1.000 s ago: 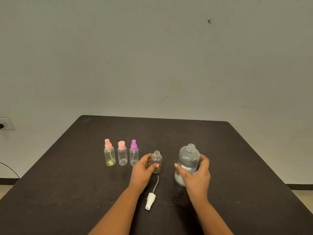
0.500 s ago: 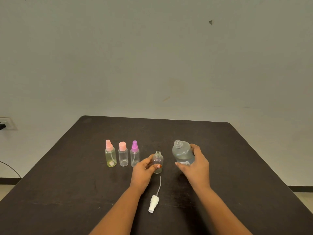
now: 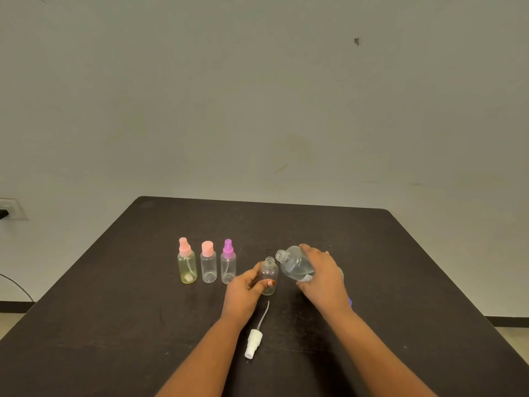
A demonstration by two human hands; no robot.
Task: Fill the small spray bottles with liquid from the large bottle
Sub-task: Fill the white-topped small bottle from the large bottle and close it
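On the dark table [image 3: 372, 253], my left hand [image 3: 243, 290] grips the open small bottle [image 3: 269, 277]; just right, my right hand [image 3: 322, 277] clasps the tilted large bottle [image 3: 293, 263], whose wide mouth risks overshooting.

Capped bottles [image 3: 208, 265] left; bare table [image 3: 415, 267] right

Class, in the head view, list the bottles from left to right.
Yellow-tinted small plastic spray bottle with pink nozzle → clear small bottle with pink cap → clear small bottle with purple nozzle → open clear small bottle in the left hand → large clear tilted bottle in the right hand.
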